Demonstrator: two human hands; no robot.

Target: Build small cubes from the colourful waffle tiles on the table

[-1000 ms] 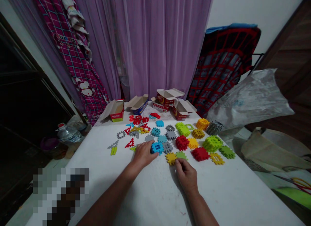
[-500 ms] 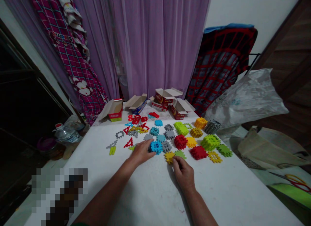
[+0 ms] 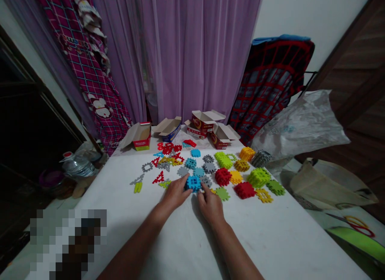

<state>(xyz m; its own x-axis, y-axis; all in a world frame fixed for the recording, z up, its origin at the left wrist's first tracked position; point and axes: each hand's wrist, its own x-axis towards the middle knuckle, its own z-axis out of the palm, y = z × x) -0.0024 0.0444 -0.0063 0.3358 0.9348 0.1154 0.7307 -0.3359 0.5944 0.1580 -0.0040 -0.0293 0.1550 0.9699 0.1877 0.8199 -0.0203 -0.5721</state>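
Observation:
A stack of blue interlocking toy blocks (image 3: 194, 183) with notched edges rests near the middle of the white table. My left hand (image 3: 176, 191) grips its left side, thumb at the front and fingers behind. From the right, my right hand (image 3: 211, 204) has its bent fingers against the stack's right front edge. Behind my right fingers, a yellow block (image 3: 213, 191) is mostly covered, and a light green block (image 3: 222, 193) lies beside it. Grey blocks (image 3: 205, 180) and a teal block (image 3: 198, 171) lie just beyond the blue stack.
Red stacks (image 3: 223, 177), green stacks (image 3: 259, 177) and yellow stacks (image 3: 247, 153) stand to the right. Red triangular pieces (image 3: 158, 177) and grey pieces lie scattered to the left. Opened cardboard boxes (image 3: 142, 139) line the far edge before a purple curtain (image 3: 192, 63).
My right hand has moved left, away from the yellow block, to the right side of the blue stack. My left hand stays at the stack's left side.

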